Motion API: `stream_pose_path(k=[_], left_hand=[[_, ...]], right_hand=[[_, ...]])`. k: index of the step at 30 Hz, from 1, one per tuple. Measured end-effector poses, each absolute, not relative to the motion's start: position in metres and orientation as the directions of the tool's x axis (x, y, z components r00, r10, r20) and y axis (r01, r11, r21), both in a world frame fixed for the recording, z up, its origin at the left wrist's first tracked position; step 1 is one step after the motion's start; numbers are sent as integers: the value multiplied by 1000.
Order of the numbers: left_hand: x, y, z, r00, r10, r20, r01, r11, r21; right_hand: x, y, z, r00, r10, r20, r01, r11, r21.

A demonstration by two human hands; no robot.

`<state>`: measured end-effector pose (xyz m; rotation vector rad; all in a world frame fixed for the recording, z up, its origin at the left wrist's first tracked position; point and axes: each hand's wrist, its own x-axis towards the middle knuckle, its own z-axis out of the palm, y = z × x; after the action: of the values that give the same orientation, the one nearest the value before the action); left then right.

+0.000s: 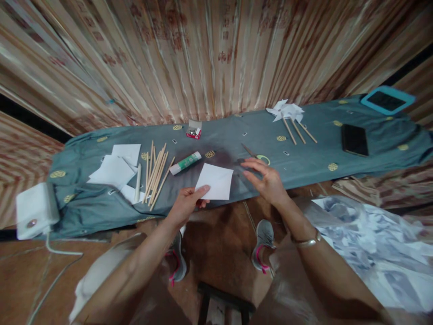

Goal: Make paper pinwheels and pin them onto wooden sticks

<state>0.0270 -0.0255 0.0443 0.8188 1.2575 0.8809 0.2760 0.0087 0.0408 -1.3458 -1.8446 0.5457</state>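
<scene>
A square of white paper is pinched at its left corner by my left hand, thumb on top. It is held above the front edge of the cloth-covered table. My right hand is open to the right of the paper, fingers apart and holding nothing. Just beyond those fingertips lie scissors with a pale green handle. A green and white glue stick rests behind the paper, to its left. Several wooden sticks lie further left.
White paper squares and a white pen-like stick lie at left, near a white box with a cable. A small red box, paper pinwheels, a black phone-like object and a blue-framed tablet sit further back and right.
</scene>
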Motion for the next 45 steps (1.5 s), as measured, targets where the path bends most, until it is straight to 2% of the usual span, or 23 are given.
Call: stream_pose_path(k=[4,6,8,12,19,23,26,27,28,30,31,33,36,40,45], left_hand=[[28,-17,49,32,933,-358,-70,359,931],[27,-13,51,17,947,-320,-44,320,946],[26,-10,52,3,961,-278,-16,278,960],[22,-7,55,-45,979,-199,11,200,980],[13,2,58,-160,987,34,92,-19,996],[10,5,64,-195,980,36,95,-18,995],[9,6,67,-235,972,-8,31,15,999],[9,7,67,-247,969,-26,0,27,1000],[8,8,66,-258,965,-46,-33,39,999],[7,9,65,-283,956,-83,-98,58,993],[7,10,65,-294,951,-95,-124,60,990],[6,12,66,-314,944,-103,-158,55,986],[4,14,69,-327,939,-106,-170,52,984],[1,16,72,-344,937,-65,-151,13,988],[-7,17,74,-367,930,-21,-148,-36,988]], right_hand=[[294,29,23,-31,948,318,833,200,-516],[296,38,16,-16,954,299,895,147,-421],[296,45,11,-11,952,307,913,134,-385],[299,57,4,21,938,347,911,125,-393],[308,57,-4,56,923,380,902,116,-415],[307,50,10,109,969,221,936,-25,-352],[306,42,26,159,984,85,900,-109,-423],[305,39,30,173,984,50,860,-126,-495],[303,36,34,198,980,-23,749,-166,-641],[297,29,39,158,968,-194,399,-243,-884],[292,25,42,99,961,-258,227,-274,-934],[280,18,45,-41,942,-332,9,-332,-943],[259,4,49,-176,918,-356,-150,-382,-912],[232,-13,51,-380,862,-336,-209,-433,-877],[211,-27,53,-491,825,-280,-228,-432,-873]])
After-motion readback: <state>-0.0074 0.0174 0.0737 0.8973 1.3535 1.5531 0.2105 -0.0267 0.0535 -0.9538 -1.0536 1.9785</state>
